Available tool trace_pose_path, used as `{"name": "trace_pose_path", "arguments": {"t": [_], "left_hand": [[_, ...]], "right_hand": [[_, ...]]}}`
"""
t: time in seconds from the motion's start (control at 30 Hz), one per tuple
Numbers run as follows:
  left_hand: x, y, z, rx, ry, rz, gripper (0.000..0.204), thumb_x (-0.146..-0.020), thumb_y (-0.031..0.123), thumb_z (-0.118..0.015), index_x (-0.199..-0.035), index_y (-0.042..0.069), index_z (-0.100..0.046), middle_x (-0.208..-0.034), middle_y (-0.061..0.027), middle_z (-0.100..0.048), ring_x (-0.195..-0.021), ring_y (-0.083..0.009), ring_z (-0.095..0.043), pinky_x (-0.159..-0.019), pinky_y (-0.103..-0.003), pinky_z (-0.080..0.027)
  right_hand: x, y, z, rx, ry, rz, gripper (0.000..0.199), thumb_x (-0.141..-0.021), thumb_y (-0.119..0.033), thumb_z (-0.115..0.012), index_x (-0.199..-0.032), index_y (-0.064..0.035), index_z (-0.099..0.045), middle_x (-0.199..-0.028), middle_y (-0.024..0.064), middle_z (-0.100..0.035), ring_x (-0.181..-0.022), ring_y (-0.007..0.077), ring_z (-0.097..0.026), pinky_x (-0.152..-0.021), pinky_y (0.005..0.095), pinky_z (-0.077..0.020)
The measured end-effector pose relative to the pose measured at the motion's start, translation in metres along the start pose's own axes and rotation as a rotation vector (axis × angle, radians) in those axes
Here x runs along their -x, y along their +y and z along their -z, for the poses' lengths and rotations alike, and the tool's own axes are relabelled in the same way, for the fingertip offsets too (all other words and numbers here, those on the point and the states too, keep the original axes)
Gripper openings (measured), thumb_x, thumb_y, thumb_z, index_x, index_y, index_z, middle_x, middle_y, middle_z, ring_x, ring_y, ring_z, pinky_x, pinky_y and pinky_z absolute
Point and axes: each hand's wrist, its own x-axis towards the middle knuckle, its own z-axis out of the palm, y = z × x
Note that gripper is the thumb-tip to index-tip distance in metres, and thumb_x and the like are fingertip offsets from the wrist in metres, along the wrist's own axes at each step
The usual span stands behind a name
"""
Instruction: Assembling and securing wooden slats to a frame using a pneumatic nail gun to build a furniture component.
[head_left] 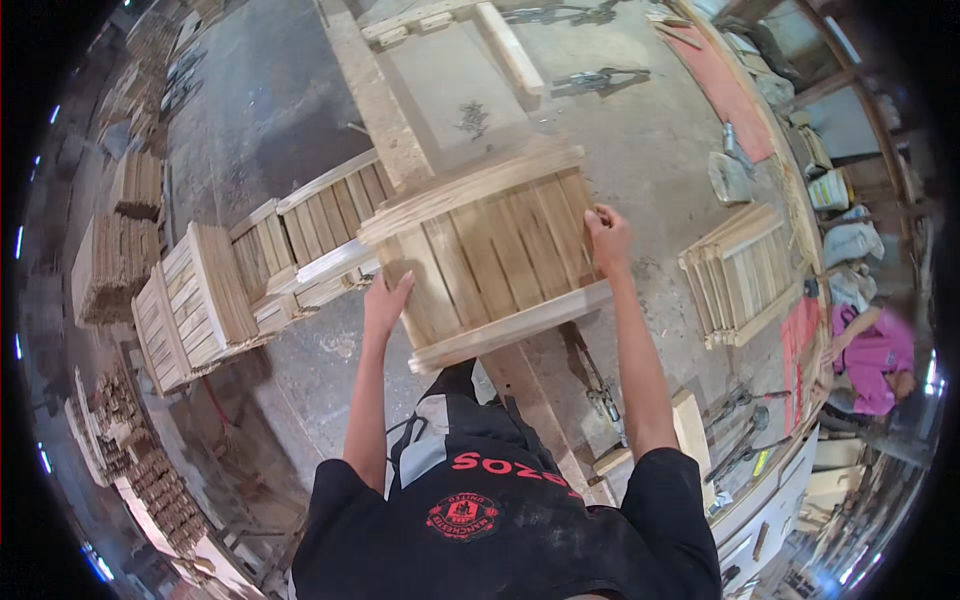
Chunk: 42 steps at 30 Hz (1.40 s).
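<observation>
Both my hands grip a slatted wooden panel in front of my body, with a rail along its far side and another along its near side. My left hand is closed on its left edge, thumb on the slats. Around the right edge, the fingers of my right hand are wrapped. The far rail looks layered, and I cannot tell whether this is one panel or several together. The panel is tilted and partly covers a long wooden beam behind it.
Left of me stand stacked slatted panels, with more panels beyond. Another group of panels leans at the right. Metal clamps lie near my right forearm. A person in a pink shirt is at the far right.
</observation>
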Motion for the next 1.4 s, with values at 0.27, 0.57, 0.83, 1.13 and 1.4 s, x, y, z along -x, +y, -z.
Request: {"name": "trace_pose_path", "arguments": {"t": [0.27, 0.57, 0.83, 1.13, 1.4], "left_hand": [[-0.046, 0.004, -0.009, -0.052, -0.042, 0.015, 0.053, -0.085, 0.044, -0.068, -0.111, -0.002, -0.062, -0.099, -0.0244, -0.069, -0.096, -0.0399, -0.066, -0.085, -0.045, -0.051], [-0.026, -0.036, -0.028, 0.087, 0.006, -0.049, 0.059, -0.084, 0.047, -0.069, -0.118, 0.001, -0.058, -0.108, -0.0215, -0.066, -0.097, -0.0361, -0.065, -0.084, -0.043, -0.051], [0.041, 0.005, -0.034, -0.069, -0.347, -0.069, 0.074, -0.072, 0.054, -0.078, -0.117, -0.001, -0.058, -0.111, -0.0207, -0.065, -0.108, -0.0325, -0.061, -0.095, -0.043, -0.044], [0.068, -0.024, -0.038, -0.703, -0.200, -0.353, 0.070, -0.063, 0.051, -0.080, -0.110, 0.002, -0.062, -0.092, -0.0170, -0.070, -0.094, -0.0309, -0.066, -0.102, -0.051, -0.036], [0.079, -0.007, -0.044, -0.594, -0.130, -0.234, 0.055, -0.065, 0.043, -0.080, -0.097, 0.001, -0.065, -0.077, -0.0181, -0.069, -0.079, -0.0357, -0.068, -0.087, -0.044, -0.048]], "right_hand": [[-0.058, -0.028, -0.028, 0.157, -0.073, 0.039, 0.035, -0.085, -0.029, -0.066, -0.109, -0.0043, -0.069, -0.091, 0.0184, -0.071, -0.083, 0.0310, -0.068, -0.074, 0.0378, -0.0518], [-0.057, 0.016, -0.012, 0.574, -0.175, 0.096, 0.053, -0.080, -0.030, -0.070, -0.125, -0.0040, -0.060, -0.121, 0.0193, -0.064, -0.112, 0.0338, -0.060, -0.095, 0.0435, -0.0465], [0.018, 0.075, 0.073, 0.443, -0.215, 0.005, 0.066, -0.077, -0.010, -0.061, -0.140, -0.0046, -0.044, -0.139, 0.0191, -0.051, -0.127, 0.0337, -0.050, -0.106, 0.0412, -0.0417], [-0.014, 0.063, 0.062, 0.631, -0.471, 0.176, 0.058, -0.075, 0.003, -0.062, -0.131, -0.0079, -0.053, -0.133, 0.0138, -0.055, -0.119, 0.0343, -0.054, -0.095, 0.0419, -0.0482], [-0.024, 0.075, 0.059, 0.598, -0.491, 0.129, 0.051, -0.070, 0.002, -0.066, -0.119, -0.0088, -0.064, -0.106, 0.0169, -0.068, -0.101, 0.0368, -0.063, -0.085, 0.0436, -0.0521]]}}
